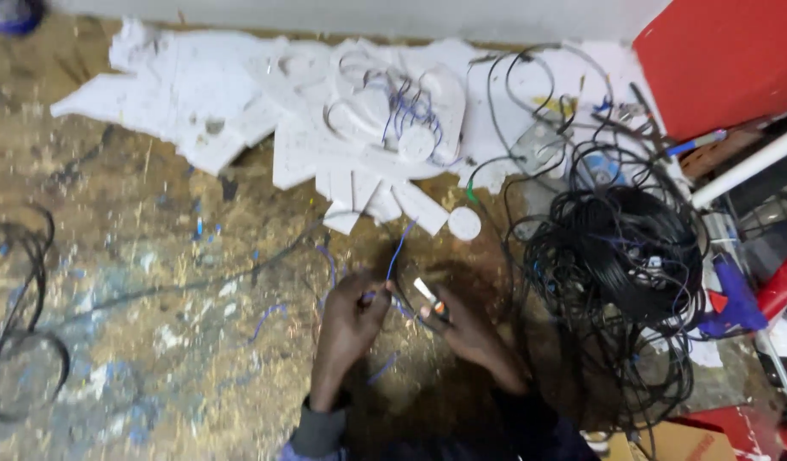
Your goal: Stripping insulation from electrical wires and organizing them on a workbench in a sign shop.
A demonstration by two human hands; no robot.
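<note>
Paint-spattered, scuffed workbench [154,282] is spreading under you, with broken white foam pieces [265,102] lying along the far wall and a big tangle of black cable [615,265] sitting to your right. Your left hand [346,329] is pinching a thin blue wire [398,252] near its lower end, while your right hand [466,329] is closing around a small white-and-orange tool [432,299] just beside it. Keep both hands close together, the wire taut, and the tool tip steady at the pinch.
</note>
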